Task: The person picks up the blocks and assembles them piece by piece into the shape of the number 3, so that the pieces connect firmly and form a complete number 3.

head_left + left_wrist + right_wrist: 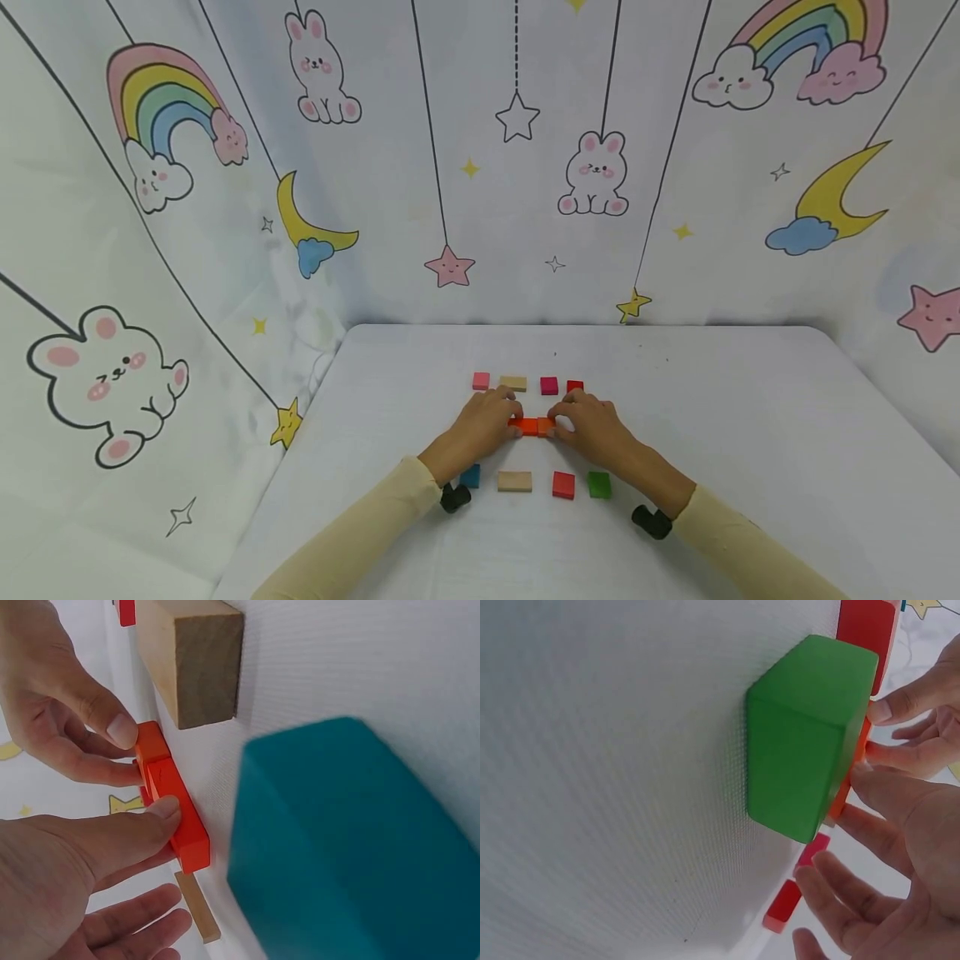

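Note:
Near the middle of the white table, a longer red-orange block [528, 427] and a shorter orange block [546, 427] lie end to end, touching. My left hand [491, 419] pinches the red-orange block between thumb and fingers, its thumb on the near face in the left wrist view. From the other side, my right hand [600, 429] pinches the orange block with thumb and index finger. Its other fingers are spread loosely in the right wrist view, where a green block [802, 742] hides much of the orange pair.
Behind the hands stand a pink block [481, 381], a wooden block [513, 383], a magenta block [549, 386] and a partly covered red block [574, 386]. In front lie a blue block [470, 476], another wooden block [514, 482], a red block [563, 485] and the green one.

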The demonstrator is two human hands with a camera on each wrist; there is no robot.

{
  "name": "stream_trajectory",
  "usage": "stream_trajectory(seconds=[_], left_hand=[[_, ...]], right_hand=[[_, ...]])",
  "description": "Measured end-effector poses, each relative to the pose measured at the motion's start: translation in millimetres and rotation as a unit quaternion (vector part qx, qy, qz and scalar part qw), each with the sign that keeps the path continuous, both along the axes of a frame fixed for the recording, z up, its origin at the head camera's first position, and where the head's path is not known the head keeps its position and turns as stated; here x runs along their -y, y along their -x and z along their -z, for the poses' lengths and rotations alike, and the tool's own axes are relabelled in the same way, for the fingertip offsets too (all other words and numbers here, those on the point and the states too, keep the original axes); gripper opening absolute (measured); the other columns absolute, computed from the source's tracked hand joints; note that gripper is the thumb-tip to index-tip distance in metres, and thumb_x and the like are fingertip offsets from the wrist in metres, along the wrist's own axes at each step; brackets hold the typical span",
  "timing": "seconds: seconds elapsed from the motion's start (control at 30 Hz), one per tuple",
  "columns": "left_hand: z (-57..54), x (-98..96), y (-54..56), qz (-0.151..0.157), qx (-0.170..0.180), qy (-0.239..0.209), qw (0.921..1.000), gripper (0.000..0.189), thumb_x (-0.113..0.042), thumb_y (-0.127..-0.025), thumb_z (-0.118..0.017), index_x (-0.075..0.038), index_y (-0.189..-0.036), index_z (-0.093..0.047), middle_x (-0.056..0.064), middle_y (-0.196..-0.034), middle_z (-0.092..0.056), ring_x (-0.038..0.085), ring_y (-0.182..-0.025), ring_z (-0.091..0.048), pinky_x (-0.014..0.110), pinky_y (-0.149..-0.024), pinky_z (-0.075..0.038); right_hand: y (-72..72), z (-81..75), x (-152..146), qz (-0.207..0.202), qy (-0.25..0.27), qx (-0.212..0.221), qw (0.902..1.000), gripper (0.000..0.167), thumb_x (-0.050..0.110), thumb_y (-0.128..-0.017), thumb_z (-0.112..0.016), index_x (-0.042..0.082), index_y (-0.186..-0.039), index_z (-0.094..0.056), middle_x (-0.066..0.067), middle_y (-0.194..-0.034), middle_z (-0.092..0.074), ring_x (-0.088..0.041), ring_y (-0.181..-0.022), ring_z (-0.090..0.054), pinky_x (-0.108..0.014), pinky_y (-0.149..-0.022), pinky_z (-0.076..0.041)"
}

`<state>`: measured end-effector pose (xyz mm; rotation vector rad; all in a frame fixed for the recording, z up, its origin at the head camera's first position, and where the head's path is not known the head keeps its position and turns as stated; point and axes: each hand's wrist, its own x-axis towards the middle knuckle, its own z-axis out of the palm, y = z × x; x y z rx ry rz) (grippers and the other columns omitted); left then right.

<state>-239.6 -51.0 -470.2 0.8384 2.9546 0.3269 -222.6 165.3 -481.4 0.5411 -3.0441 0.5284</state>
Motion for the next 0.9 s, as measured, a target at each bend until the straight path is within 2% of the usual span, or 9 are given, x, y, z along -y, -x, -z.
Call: stream_trajectory(seconds=[0.17,0.3,0.47,0.6,0.73,0.9], left_hand=[[0.6,-0.5,0.3,0.003,-0.012,0.014,0.9998,0.026,-0.031,-0.096,-0.079,-0.018,-0.118,-0.079,0.006,-0.136,-0.066,0.023,-0.12,-0.064,0.041,-0.106,-0.052],[1.3,-0.9,0.8,0.007,-0.018,0.02,0.9996,0.026,-0.031,-0.096,-0.079,-0.018,-0.119,-0.079,0.006,-0.135,-0.067,0.023,-0.12,-0.064,0.041,-0.106,-0.052],[1.9,-0.3,1.3,0.009,-0.023,0.018,0.9995,0.025,-0.031,-0.097,-0.079,-0.017,-0.118,-0.079,0.006,-0.134,-0.067,0.023,-0.12,-0.063,0.041,-0.106,-0.052],[0.8,0.1,0.7,0.012,-0.025,0.017,0.9995,0.025,-0.031,-0.097,-0.079,-0.017,-0.117,-0.079,0.007,-0.133,-0.067,0.024,-0.119,-0.063,0.041,-0.105,-0.052],[0.8,-0.2,-0.3,0.011,-0.018,0.017,0.9996,0.025,-0.031,-0.097,-0.079,-0.017,-0.118,-0.079,0.007,-0.133,-0.067,0.023,-0.119,-0.063,0.041,-0.105,-0.052],[1.8,-0.5,0.0,0.009,-0.016,0.015,0.9997,0.025,-0.03,-0.097,-0.079,-0.017,-0.118,-0.079,0.006,-0.133,-0.067,0.023,-0.118,-0.063,0.04,-0.105,-0.052]], right_hand=[[4.0,-1.3,-3.5,-0.006,0.007,0.004,0.9999,0.033,0.028,-0.091,-0.085,0.016,-0.121,-0.077,-0.01,-0.12,-0.066,-0.029,-0.116,-0.063,-0.061,-0.095,-0.052],[12.9,-3.7,-11.4,-0.001,0.008,-0.013,0.9999,0.036,0.029,-0.092,-0.083,0.013,-0.124,-0.076,-0.013,-0.121,-0.067,-0.031,-0.116,-0.064,-0.061,-0.093,-0.054],[28.1,-11.3,-26.0,0.02,0.021,-0.032,0.9991,0.036,0.025,-0.095,-0.08,0.008,-0.125,-0.074,-0.019,-0.121,-0.067,-0.036,-0.114,-0.065,-0.064,-0.092,-0.054],[40.0,-15.7,-38.2,0.046,0.025,-0.022,0.9984,0.034,0.02,-0.098,-0.077,0.005,-0.128,-0.072,-0.024,-0.125,-0.065,-0.042,-0.118,-0.064,-0.068,-0.095,-0.052],[50.1,-13.0,-47.9,0.069,0.023,-0.009,0.9973,0.035,0.018,-0.1,-0.073,0.002,-0.131,-0.07,-0.028,-0.13,-0.063,-0.046,-0.122,-0.061,-0.07,-0.097,-0.051],[60.1,-4.1,-53.6,0.078,0.025,0.002,0.9966,0.034,0.019,-0.101,-0.072,0.003,-0.131,-0.07,-0.029,-0.13,-0.063,-0.046,-0.123,-0.061,-0.072,-0.097,-0.05]])
